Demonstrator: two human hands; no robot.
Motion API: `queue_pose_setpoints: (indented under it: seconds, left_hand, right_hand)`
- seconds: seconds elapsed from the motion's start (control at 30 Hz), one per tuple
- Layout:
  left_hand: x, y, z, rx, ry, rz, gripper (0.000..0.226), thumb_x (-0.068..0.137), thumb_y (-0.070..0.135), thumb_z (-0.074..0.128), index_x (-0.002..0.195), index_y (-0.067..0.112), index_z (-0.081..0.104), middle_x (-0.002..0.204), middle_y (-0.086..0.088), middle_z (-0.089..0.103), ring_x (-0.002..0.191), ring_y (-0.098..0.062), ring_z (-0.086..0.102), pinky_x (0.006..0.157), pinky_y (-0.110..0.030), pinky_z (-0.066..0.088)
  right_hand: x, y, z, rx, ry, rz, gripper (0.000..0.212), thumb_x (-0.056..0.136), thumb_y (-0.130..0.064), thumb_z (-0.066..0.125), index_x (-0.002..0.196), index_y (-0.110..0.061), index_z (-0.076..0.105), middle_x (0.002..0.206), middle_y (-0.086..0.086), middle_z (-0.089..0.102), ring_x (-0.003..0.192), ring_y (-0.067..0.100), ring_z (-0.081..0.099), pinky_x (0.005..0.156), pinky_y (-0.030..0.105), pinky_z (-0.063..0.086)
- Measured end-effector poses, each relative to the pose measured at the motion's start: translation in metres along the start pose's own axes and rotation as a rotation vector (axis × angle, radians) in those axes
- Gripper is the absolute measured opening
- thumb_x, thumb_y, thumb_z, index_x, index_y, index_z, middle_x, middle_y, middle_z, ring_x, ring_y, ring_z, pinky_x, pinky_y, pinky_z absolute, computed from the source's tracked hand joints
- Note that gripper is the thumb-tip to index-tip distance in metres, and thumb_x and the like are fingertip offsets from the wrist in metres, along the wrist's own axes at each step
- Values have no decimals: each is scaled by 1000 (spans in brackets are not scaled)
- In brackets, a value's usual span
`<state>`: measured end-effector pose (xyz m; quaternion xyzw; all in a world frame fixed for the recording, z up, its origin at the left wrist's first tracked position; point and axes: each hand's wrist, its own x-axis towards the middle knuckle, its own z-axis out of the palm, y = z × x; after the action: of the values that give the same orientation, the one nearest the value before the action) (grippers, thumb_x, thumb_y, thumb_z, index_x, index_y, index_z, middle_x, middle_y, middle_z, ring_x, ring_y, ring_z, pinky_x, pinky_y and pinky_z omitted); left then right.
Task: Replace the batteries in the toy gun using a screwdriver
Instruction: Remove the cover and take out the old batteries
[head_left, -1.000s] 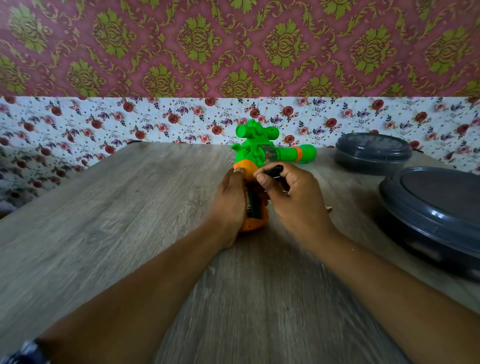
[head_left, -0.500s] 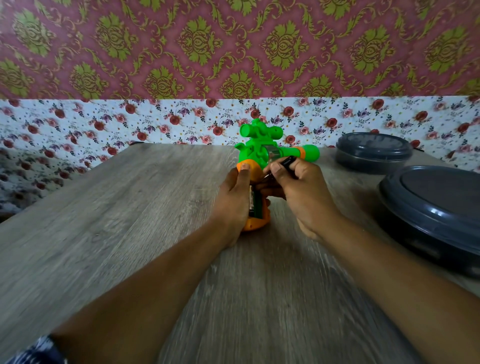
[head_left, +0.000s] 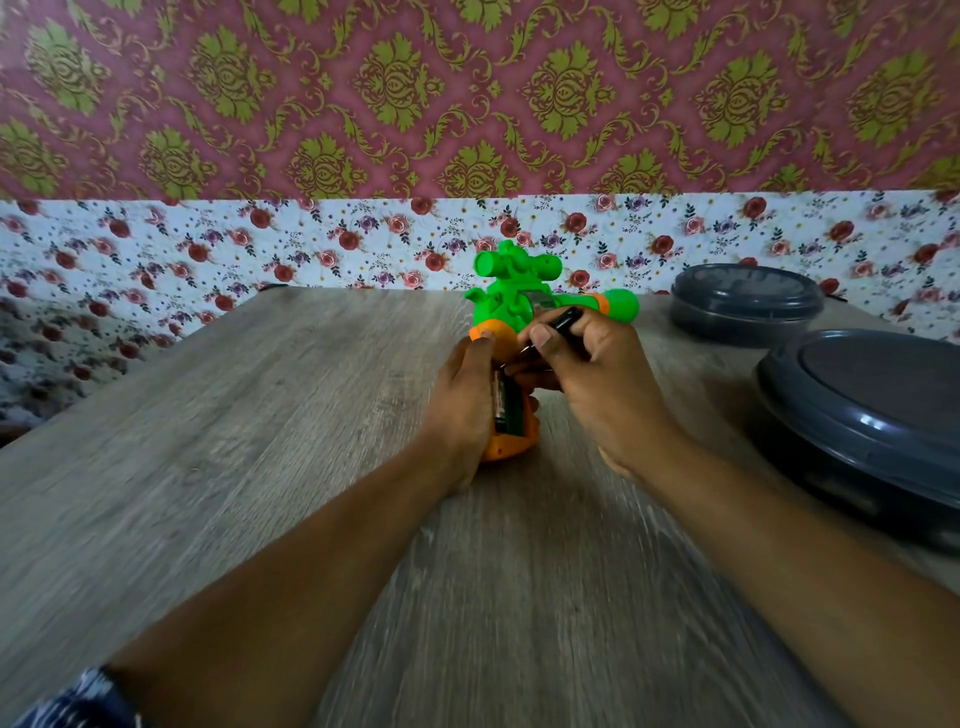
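A green and orange toy gun (head_left: 514, 299) lies on the wooden table (head_left: 260, 441), its orange grip toward me. My left hand (head_left: 462, 405) grips that orange grip from the left. The battery bay is open, and a dark green battery (head_left: 508, 402) shows inside it. My right hand (head_left: 587, 384) pinches a small screwdriver with a black handle (head_left: 563, 322), its metal tip pointing down at the top of the bay. Whether the tip touches the battery is hidden by my fingers.
Two dark grey lidded containers stand at the right: a small one (head_left: 748, 301) at the back and a large one (head_left: 872, 415) nearer me. A flowered wall runs behind the table's far edge.
My right hand has risen slightly and tilted the screwdriver, so its handle now points up and right. My left hand stays on the grip.
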<state>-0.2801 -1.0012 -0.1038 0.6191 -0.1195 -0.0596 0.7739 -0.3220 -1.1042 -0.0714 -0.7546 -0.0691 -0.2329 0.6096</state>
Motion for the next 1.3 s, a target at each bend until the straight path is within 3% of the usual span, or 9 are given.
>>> queue_pose_setpoints:
  seconds: [0.1,0.33,0.6,0.77,0.93,1.0,1.1,1.2,1.3]
  left_hand:
    - [2,-1,-1,-21,-15,-3,27,95,40,37,83,22,54,64,1,58,52,-16,57,56,-28,44]
    - [-5,5,3,46,-32,56,34,98,38,37,104,11,55,73,-5,59,55,-14,58,56,-29,50]
    - [-7,9,4,41,-4,21,20,96,27,46,104,12,55,74,-8,60,56,-18,60,55,-29,50]
    - [-7,9,4,23,8,6,20,94,18,48,111,9,52,72,-9,59,55,-19,59,53,-29,50]
    - [-7,10,4,14,2,-10,8,96,16,46,98,16,53,72,-9,58,56,-19,59,55,-30,51]
    - [-7,10,4,16,4,-14,8,96,15,46,94,17,53,73,-9,58,55,-18,59,54,-29,50]
    - [-7,10,4,29,10,1,6,94,13,49,97,11,54,71,-9,59,52,-16,60,49,-25,50]
    - [-5,7,3,74,27,30,14,91,12,50,103,9,56,76,-8,60,60,-18,59,52,-26,50]
    - [-4,6,1,81,25,45,12,90,10,49,98,7,56,74,-8,57,63,-20,56,53,-28,49]
  right_hand:
    - [-3,-1,4,-48,-29,-34,11,89,-6,54,84,-8,63,83,11,68,81,23,69,81,46,56]
    - [7,-4,-1,-78,1,2,24,93,-13,50,72,-21,59,78,12,67,77,30,68,81,50,55]
    - [10,-11,-14,25,-71,80,25,96,-11,43,75,-12,55,65,5,61,52,13,63,55,23,56]
    - [8,-9,-11,5,-57,69,24,95,-12,45,74,-15,55,67,5,61,64,24,65,67,35,59]
    - [11,-18,-23,91,60,83,23,97,-11,40,78,-9,53,72,9,61,66,21,63,62,28,53]
    - [11,-23,-29,109,-20,140,23,95,-3,36,79,-10,50,73,7,58,56,15,60,51,24,45]
    - [5,-20,-27,-159,-203,247,22,90,4,42,86,-13,56,73,4,54,43,5,45,36,13,33]
    - [-2,-13,-16,-232,-337,253,18,85,2,57,98,-8,62,69,2,53,34,-2,40,35,10,29]
    - [-7,-11,-12,-147,-299,218,19,82,-3,64,100,3,63,63,-2,52,32,-7,42,36,7,31]
